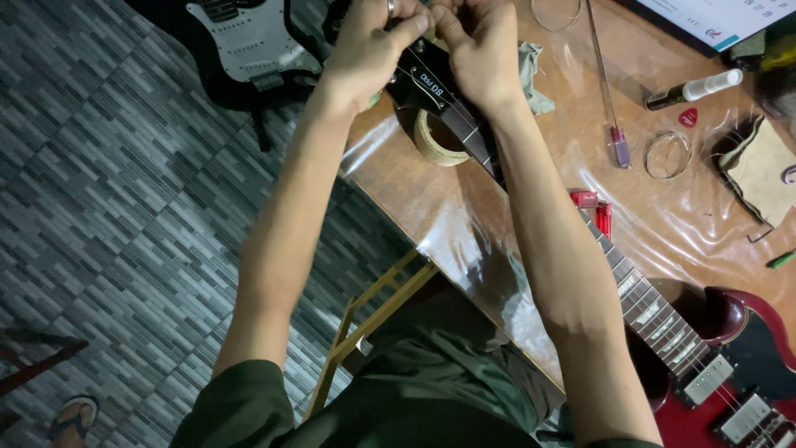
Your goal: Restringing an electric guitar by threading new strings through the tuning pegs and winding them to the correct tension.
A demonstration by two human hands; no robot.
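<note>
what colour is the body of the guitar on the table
Dark red, with a black pickguard; the guitar body shows at lower right in the head view.

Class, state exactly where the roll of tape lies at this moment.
In the head view, the roll of tape lies on the table near its left edge, tucked under the guitar headstock, just below the left hand.

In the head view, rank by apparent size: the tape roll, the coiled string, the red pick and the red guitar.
1. Red guitar, though cut off by the frame.
2. Tape roll.
3. Coiled string, only slightly smaller, so that order is unsure.
4. Red pick.
</note>
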